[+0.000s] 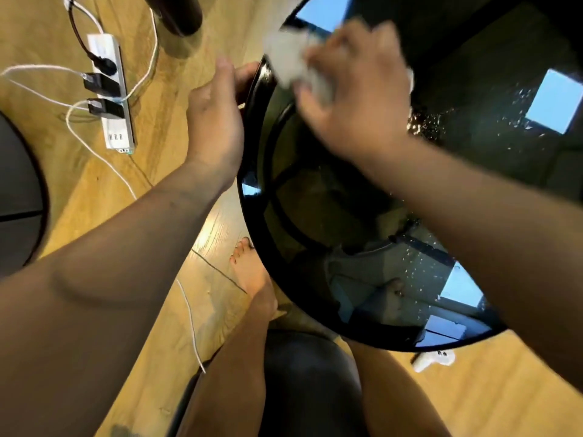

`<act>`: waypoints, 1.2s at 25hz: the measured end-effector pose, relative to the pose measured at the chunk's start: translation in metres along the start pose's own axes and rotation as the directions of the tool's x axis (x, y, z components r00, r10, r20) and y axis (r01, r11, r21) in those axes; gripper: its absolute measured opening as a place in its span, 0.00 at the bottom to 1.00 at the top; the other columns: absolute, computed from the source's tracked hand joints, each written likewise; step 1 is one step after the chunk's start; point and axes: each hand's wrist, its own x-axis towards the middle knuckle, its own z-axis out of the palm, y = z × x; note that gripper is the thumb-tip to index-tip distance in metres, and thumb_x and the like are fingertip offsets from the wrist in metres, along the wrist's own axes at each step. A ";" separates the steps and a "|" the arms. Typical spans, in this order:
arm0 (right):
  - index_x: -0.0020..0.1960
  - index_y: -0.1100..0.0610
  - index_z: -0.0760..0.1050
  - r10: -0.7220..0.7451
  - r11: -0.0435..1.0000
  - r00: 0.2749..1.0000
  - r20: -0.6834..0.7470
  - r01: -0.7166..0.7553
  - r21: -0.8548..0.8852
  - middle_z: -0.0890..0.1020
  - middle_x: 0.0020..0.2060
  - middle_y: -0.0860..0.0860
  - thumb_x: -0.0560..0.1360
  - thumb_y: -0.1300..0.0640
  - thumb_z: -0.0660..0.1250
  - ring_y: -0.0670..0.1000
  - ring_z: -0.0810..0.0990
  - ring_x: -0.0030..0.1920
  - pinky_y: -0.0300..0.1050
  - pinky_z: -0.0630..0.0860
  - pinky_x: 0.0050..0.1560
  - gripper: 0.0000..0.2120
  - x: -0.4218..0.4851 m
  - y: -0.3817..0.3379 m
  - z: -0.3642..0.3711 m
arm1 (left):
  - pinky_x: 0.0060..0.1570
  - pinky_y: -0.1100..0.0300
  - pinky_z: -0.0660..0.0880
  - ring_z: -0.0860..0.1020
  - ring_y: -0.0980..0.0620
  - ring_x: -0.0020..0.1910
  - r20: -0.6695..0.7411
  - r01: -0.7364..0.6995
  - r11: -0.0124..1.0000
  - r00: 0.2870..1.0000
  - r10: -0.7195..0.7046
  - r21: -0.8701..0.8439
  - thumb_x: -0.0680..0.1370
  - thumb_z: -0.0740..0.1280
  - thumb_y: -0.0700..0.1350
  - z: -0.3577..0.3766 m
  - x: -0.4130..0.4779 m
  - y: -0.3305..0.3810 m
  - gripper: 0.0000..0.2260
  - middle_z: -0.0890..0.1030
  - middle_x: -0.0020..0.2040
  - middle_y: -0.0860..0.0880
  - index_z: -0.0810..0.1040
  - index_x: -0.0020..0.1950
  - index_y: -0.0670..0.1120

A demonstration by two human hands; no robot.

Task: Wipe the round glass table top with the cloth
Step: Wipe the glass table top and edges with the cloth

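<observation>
Head view: left hand (217, 118) curled over the round glass worktop (315, 197) rim, right hand (353, 89) bunched on the white cloth (293, 61) near that far-left edge; droplets (441, 121) beyond may get missed or smeared into streaks.

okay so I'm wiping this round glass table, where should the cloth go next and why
Probably sweep the white cloth under your right hand rightward toward the speckled droplets on the round dark glass table top; they still look unwiped. Your left hand on the rim can steady it.
</observation>
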 end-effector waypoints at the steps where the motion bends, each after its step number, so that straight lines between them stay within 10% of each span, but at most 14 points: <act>1: 0.53 0.54 0.82 -0.128 0.989 0.992 -0.002 0.128 0.068 0.82 0.52 0.59 0.72 0.46 0.67 0.65 0.77 0.48 0.52 0.73 0.46 0.16 -0.039 -0.013 -0.001 | 0.63 0.52 0.75 0.81 0.54 0.59 -0.008 -0.049 0.995 0.999 0.050 0.081 0.82 0.53 0.53 0.001 -0.002 -0.001 0.22 0.85 0.57 0.49 0.82 0.60 0.45; 4: 0.51 0.54 0.83 -0.430 0.891 0.863 0.267 0.357 0.280 0.81 0.51 0.55 0.66 0.51 0.75 0.60 0.74 0.45 0.50 0.66 0.44 0.15 -0.168 -0.025 -0.014 | 0.68 0.64 0.68 0.74 0.69 0.62 0.097 -0.182 0.939 0.982 0.160 0.292 0.83 0.51 0.51 0.005 -0.017 -0.005 0.22 0.80 0.61 0.58 0.71 0.73 0.46; 6: 0.55 0.51 0.81 -0.624 0.780 0.642 0.444 0.538 0.319 0.82 0.52 0.53 0.70 0.53 0.72 0.59 0.76 0.46 0.50 0.67 0.46 0.14 -0.215 -0.018 -0.027 | 0.58 0.81 0.61 0.69 0.82 0.51 0.140 -0.234 0.906 0.970 0.196 0.353 0.85 0.49 0.48 0.005 -0.023 -0.013 0.21 0.72 0.50 0.66 0.63 0.77 0.46; 8: 0.56 0.50 0.78 -0.742 0.667 0.550 0.383 0.664 0.339 0.82 0.51 0.55 0.74 0.53 0.64 0.59 0.77 0.45 0.50 0.68 0.43 0.12 -0.193 -0.001 -0.024 | 0.54 0.84 0.58 0.66 0.85 0.47 0.129 -0.265 0.888 0.964 0.233 0.376 0.85 0.49 0.48 0.005 -0.023 -0.017 0.21 0.72 0.50 0.65 0.62 0.77 0.46; 14: 0.56 0.61 0.80 -0.368 0.929 0.917 0.152 0.356 0.101 0.82 0.43 0.65 0.74 0.58 0.65 0.63 0.82 0.41 0.41 0.55 0.33 0.13 0.018 0.048 0.003 | 0.54 0.82 0.60 0.67 0.83 0.47 0.099 -0.262 0.880 0.965 0.243 0.395 0.85 0.50 0.48 0.007 -0.016 -0.021 0.20 0.73 0.52 0.65 0.63 0.77 0.46; 16: 0.64 0.59 0.74 -0.100 0.988 0.923 0.371 0.049 0.146 0.80 0.45 0.59 0.81 0.53 0.60 0.58 0.80 0.51 0.40 0.57 0.31 0.15 0.050 0.060 0.006 | 0.52 0.83 0.61 0.68 0.82 0.45 0.087 -0.252 0.876 0.967 0.238 0.411 0.86 0.49 0.48 0.007 -0.018 -0.020 0.20 0.69 0.47 0.65 0.62 0.77 0.46; 19: 0.60 0.50 0.74 0.225 0.968 0.944 0.242 -0.245 0.057 0.76 0.42 0.48 0.80 0.40 0.59 0.52 0.76 0.55 0.32 0.67 0.35 0.17 0.048 0.050 -0.004 | 0.58 0.83 0.57 0.66 0.81 0.55 0.102 -0.273 0.866 0.962 0.253 0.420 0.85 0.49 0.49 0.007 -0.021 -0.015 0.21 0.73 0.63 0.59 0.62 0.78 0.46; 22: 0.55 0.53 0.81 -0.094 0.985 0.993 -0.067 0.102 0.139 0.82 0.48 0.56 0.73 0.43 0.67 0.62 0.78 0.47 0.52 0.75 0.43 0.16 -0.052 0.020 -0.011 | 0.65 0.74 0.62 0.71 0.65 0.67 0.115 -0.285 0.847 0.958 0.262 0.449 0.85 0.49 0.50 0.007 -0.020 -0.014 0.21 0.74 0.70 0.50 0.61 0.78 0.48; 27: 0.59 0.50 0.76 -0.547 0.836 0.695 0.467 0.425 0.347 0.81 0.48 0.54 0.73 0.46 0.68 0.55 0.70 0.44 0.48 0.72 0.41 0.17 -0.261 -0.005 -0.034 | 0.68 0.77 0.56 0.65 0.54 0.75 0.113 -0.300 0.829 0.953 0.280 0.473 0.85 0.49 0.49 0.009 -0.017 -0.019 0.22 0.69 0.76 0.47 0.62 0.78 0.47; 30: 0.58 0.50 0.77 -0.663 0.748 0.664 0.346 0.608 0.266 0.81 0.48 0.55 0.77 0.49 0.63 0.56 0.73 0.43 0.49 0.64 0.41 0.12 -0.211 0.032 -0.021 | 0.74 0.64 0.60 0.67 0.51 0.74 0.122 -0.333 0.816 0.942 0.313 0.473 0.85 0.49 0.50 0.008 -0.018 -0.020 0.22 0.71 0.74 0.42 0.61 0.78 0.46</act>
